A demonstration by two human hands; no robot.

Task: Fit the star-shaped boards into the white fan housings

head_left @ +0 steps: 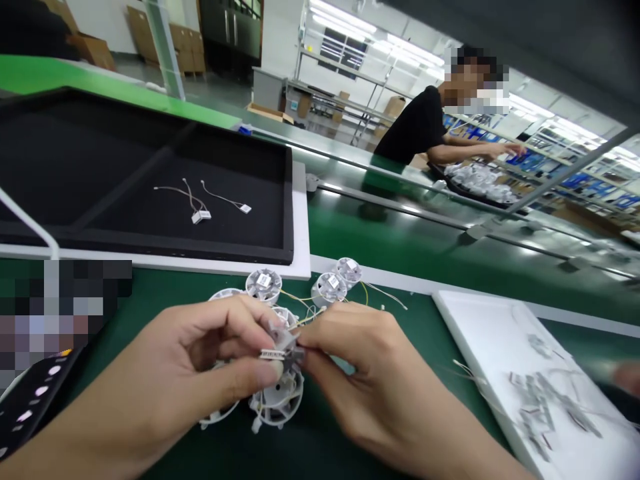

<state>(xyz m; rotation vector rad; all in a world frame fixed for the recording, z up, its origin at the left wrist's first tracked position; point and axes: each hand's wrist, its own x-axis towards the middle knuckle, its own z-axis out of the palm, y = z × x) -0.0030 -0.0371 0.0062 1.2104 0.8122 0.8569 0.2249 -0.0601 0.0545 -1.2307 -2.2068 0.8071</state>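
In the head view, a small grey part (285,340) is pinched by the fingertips of both the left hand (183,363) and the right hand (367,370), before round white housings (264,287). Fine adjusting seems in hand; steady, aligned fingertips are probably required next.

Small grey plastic part (284,339), pinched between left hand (200,363) and right hand (373,363), dark-marked white strip (273,355) on its left.

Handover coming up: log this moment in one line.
left hand: pinching grey part; right hand: pinching same part; nearby: round white parts; beyond: cables in black tray; right: grey pieces on white board
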